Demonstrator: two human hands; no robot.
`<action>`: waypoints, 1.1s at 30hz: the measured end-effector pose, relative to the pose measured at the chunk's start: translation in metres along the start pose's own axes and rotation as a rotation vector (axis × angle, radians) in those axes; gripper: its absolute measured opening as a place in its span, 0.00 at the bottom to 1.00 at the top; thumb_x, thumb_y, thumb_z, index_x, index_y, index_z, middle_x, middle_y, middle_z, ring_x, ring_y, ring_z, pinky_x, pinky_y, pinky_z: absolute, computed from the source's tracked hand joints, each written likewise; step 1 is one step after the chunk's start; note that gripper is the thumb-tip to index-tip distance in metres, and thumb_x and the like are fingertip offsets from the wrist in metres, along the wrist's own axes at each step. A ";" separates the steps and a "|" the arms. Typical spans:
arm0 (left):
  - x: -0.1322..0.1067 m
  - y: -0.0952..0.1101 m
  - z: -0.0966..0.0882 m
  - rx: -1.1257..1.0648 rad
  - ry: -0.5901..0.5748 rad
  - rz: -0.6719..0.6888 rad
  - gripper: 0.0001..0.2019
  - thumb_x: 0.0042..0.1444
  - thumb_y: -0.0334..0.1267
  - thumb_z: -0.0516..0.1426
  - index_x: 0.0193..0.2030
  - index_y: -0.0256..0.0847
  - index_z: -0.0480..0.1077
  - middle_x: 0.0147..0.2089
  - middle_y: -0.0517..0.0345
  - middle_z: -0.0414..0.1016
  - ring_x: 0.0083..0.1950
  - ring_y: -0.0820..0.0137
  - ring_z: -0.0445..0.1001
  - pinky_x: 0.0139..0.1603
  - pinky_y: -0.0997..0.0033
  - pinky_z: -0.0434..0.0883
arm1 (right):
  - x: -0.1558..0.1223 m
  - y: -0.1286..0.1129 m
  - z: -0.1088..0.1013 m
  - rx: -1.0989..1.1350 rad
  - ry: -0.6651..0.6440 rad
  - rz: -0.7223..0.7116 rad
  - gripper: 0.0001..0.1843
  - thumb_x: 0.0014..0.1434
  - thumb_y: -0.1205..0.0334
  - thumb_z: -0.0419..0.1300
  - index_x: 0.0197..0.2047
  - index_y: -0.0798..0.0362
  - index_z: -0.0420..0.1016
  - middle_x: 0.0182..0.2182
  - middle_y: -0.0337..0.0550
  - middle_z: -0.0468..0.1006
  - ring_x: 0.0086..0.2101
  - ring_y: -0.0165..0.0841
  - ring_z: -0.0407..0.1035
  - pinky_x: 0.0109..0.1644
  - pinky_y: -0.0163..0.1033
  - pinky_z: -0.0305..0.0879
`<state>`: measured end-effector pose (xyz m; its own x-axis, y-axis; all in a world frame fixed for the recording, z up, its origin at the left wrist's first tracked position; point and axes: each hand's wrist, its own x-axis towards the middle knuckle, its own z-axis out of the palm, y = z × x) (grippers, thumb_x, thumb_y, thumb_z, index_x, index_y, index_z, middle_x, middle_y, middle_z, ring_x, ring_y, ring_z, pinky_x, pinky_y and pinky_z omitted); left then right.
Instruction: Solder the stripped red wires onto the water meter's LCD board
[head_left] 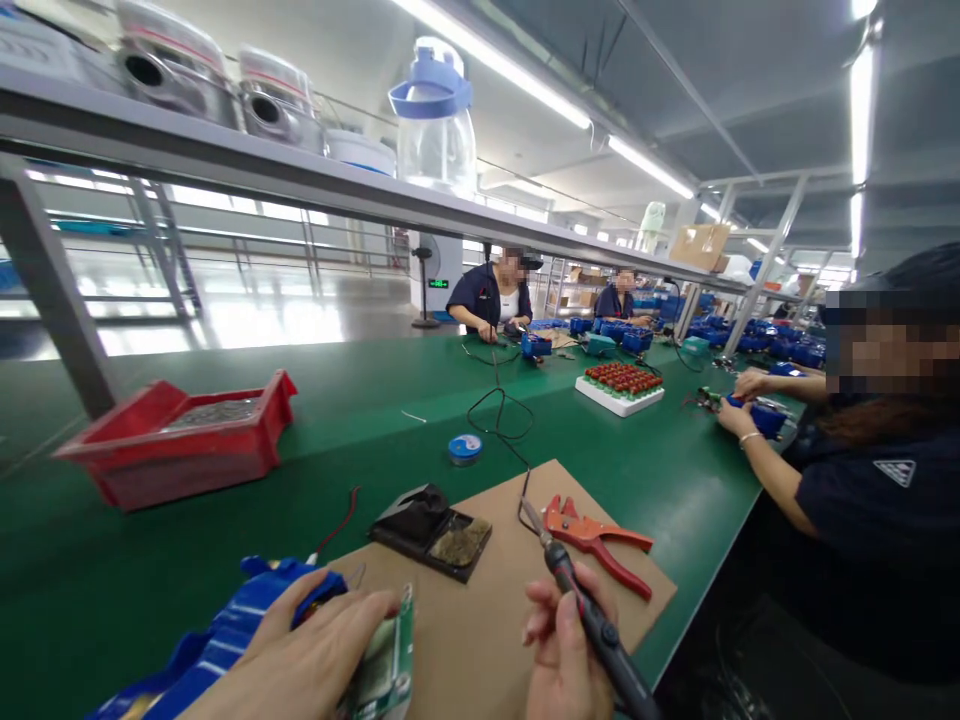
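Note:
My left hand (pixel 307 640) grips a green circuit board (pixel 401 640) by its edge at the bottom of the view. Beside and partly beneath this hand lies a blue-wrapped battery pack (pixel 232 625), with a red wire (pixel 349 520) near its far end. In my right hand (pixel 566 640) is a black soldering iron (pixel 600 630), its tip pointing away over the cardboard sheet (pixel 465 650). Just past the tip, orange-red wire strippers (pixel 600 540) lie on the cardboard. A black soldering stand (pixel 412 530) with a tip-cleaning pad (pixel 459 540) sits between my hands, farther off.
A red bin (pixel 180 470) of small metal parts stands at left. Beyond the cardboard are a blue solder tin (pixel 465 449) and a white tray of red-topped parts (pixel 621 405). A shelf (pixel 300 165) crosses above. Co-workers sit at right (pixel 885 500) and across the table (pixel 491 295).

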<state>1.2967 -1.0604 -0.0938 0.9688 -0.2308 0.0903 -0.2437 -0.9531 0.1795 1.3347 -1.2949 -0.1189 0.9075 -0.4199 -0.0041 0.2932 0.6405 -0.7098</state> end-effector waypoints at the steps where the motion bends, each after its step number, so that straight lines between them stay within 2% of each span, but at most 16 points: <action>1: 0.001 0.003 -0.006 -0.004 -0.002 -0.001 0.47 0.33 0.28 0.56 0.68 0.54 0.64 0.65 0.55 0.74 0.67 0.43 0.70 0.73 0.19 0.45 | -0.001 0.004 -0.001 -0.003 -0.007 0.000 0.23 0.61 0.49 0.66 0.54 0.49 0.67 0.34 0.42 0.85 0.25 0.26 0.69 0.31 0.33 0.67; 5: 0.002 0.020 -0.031 -0.057 -0.017 0.013 0.42 0.40 0.29 0.57 0.67 0.54 0.64 0.63 0.57 0.75 0.67 0.46 0.70 0.74 0.22 0.46 | -0.004 0.017 -0.010 -0.028 -0.080 -0.023 0.24 0.61 0.49 0.66 0.55 0.49 0.67 0.37 0.43 0.86 0.27 0.29 0.73 0.32 0.36 0.71; 7: 0.000 0.026 -0.039 -0.078 0.003 0.037 0.39 0.43 0.30 0.58 0.65 0.54 0.64 0.61 0.57 0.76 0.65 0.47 0.72 0.74 0.24 0.50 | -0.007 0.017 -0.013 -0.059 -0.107 -0.026 0.24 0.61 0.48 0.66 0.55 0.49 0.67 0.37 0.43 0.86 0.28 0.29 0.74 0.33 0.36 0.71; 11: -0.004 0.031 -0.036 -0.061 0.215 0.005 0.33 0.46 0.32 0.62 0.60 0.51 0.63 0.51 0.58 0.79 0.57 0.50 0.77 0.73 0.26 0.50 | -0.019 0.003 -0.010 -0.121 -0.128 0.009 0.18 0.64 0.50 0.63 0.54 0.47 0.68 0.40 0.39 0.85 0.32 0.27 0.76 0.40 0.36 0.72; 13: -0.008 0.032 -0.030 -0.043 0.299 -0.047 0.32 0.50 0.38 0.64 0.61 0.49 0.59 0.52 0.55 0.77 0.56 0.49 0.77 0.72 0.25 0.51 | -0.024 -0.003 -0.005 -0.124 -0.159 0.019 0.17 0.64 0.51 0.63 0.54 0.46 0.69 0.40 0.37 0.85 0.33 0.27 0.76 0.42 0.36 0.72; 15: -0.012 0.035 -0.024 -0.009 0.406 -0.111 0.34 0.52 0.44 0.66 0.61 0.46 0.55 0.54 0.48 0.75 0.55 0.47 0.77 0.68 0.24 0.58 | -0.029 -0.006 0.000 -0.127 -0.202 0.026 0.16 0.65 0.53 0.62 0.54 0.44 0.69 0.41 0.36 0.84 0.34 0.27 0.76 0.44 0.38 0.73; 17: -0.015 0.042 -0.021 0.041 0.530 -0.177 0.36 0.52 0.46 0.67 0.61 0.42 0.53 0.55 0.42 0.73 0.53 0.45 0.78 0.63 0.24 0.64 | -0.034 -0.006 0.006 -0.139 -0.273 0.037 0.15 0.66 0.54 0.62 0.55 0.43 0.69 0.44 0.36 0.83 0.38 0.27 0.78 0.47 0.39 0.74; 21: -0.016 0.057 -0.016 0.133 0.690 -0.215 0.35 0.53 0.43 0.68 0.60 0.39 0.54 0.52 0.41 0.69 0.49 0.46 0.77 0.56 0.28 0.71 | -0.042 -0.001 0.023 -0.146 -0.390 0.033 0.20 0.63 0.63 0.66 0.55 0.39 0.69 0.48 0.33 0.82 0.42 0.26 0.80 0.48 0.35 0.77; 26: -0.013 0.063 -0.011 0.170 0.729 -0.189 0.24 0.63 0.46 0.59 0.59 0.34 0.57 0.51 0.39 0.67 0.50 0.46 0.75 0.51 0.31 0.72 | -0.038 0.003 0.049 -0.137 -0.387 -0.010 0.24 0.57 0.71 0.68 0.52 0.39 0.70 0.45 0.30 0.82 0.38 0.24 0.81 0.43 0.30 0.79; 28: -0.011 0.062 -0.012 0.177 0.727 -0.176 0.23 0.66 0.48 0.55 0.58 0.32 0.58 0.51 0.38 0.67 0.50 0.45 0.74 0.49 0.34 0.72 | -0.035 0.004 0.055 -0.155 -0.379 -0.023 0.25 0.56 0.73 0.68 0.51 0.40 0.70 0.44 0.30 0.82 0.37 0.23 0.81 0.41 0.28 0.78; 33: -0.006 0.058 -0.015 0.096 0.730 -0.173 0.23 0.65 0.51 0.57 0.55 0.34 0.57 0.52 0.39 0.66 0.49 0.46 0.74 0.48 0.39 0.72 | -0.034 0.008 0.058 -0.211 -0.383 -0.028 0.27 0.55 0.75 0.68 0.51 0.39 0.70 0.44 0.30 0.82 0.36 0.23 0.81 0.41 0.29 0.80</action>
<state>1.2759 -1.1116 -0.0692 0.7090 0.0801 0.7006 -0.0539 -0.9845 0.1670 1.3239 -1.2386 -0.0833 0.9578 -0.1413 0.2504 0.2875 0.4698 -0.8346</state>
